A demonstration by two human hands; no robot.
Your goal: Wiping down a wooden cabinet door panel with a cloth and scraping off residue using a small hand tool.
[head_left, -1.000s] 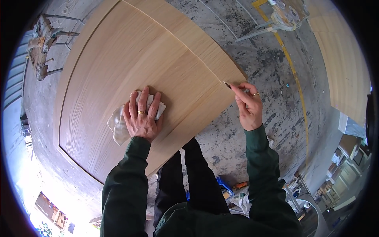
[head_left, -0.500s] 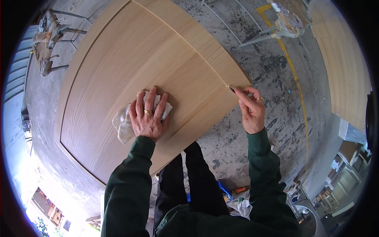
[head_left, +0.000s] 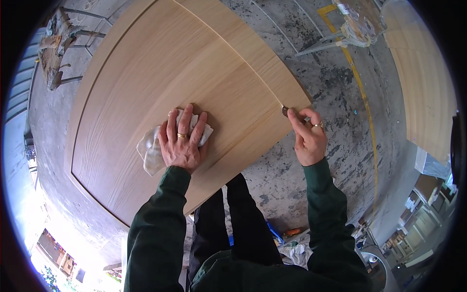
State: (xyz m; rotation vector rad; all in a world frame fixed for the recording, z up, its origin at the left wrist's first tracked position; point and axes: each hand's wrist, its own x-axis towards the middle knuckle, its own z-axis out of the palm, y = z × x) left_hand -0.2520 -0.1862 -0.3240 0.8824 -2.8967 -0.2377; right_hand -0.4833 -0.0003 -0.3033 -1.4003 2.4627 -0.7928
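Panel (head_left: 204,73) lies face up in front of the person, reaching out of view at the top; floor (head_left: 335,97) shows beyond its right edge. Left hand (head_left: 184,138) rests on the panel over a bunched cloth (head_left: 152,153), fingers spread rather than curled; thumb mostly hidden. Right hand (head_left: 310,136) is at the right corner, thumb and forefinger pinching a small dark tool (head_left: 285,111), other fingers bent.

Progress: tool meets the near end of the pale groove (head_left: 254,72), a light fleck at its tip. The groove shows no obvious break from there to the top of view. My judgement: this line is either almost gone over or barely begun; one instant does not give the working direction. Grooves along the left and lower-left sides look dark; whether worked or left over, cannot tell.

Orientation: panel lies aslant to the person, one corner pointing right, another to the lower left. Grain runs lower left to upper right; long axis probably follows it, though lens bend and the cut-off top leave doubt. Tool points up and left, toward the groove; its own long axis is mostly covered by fingers.
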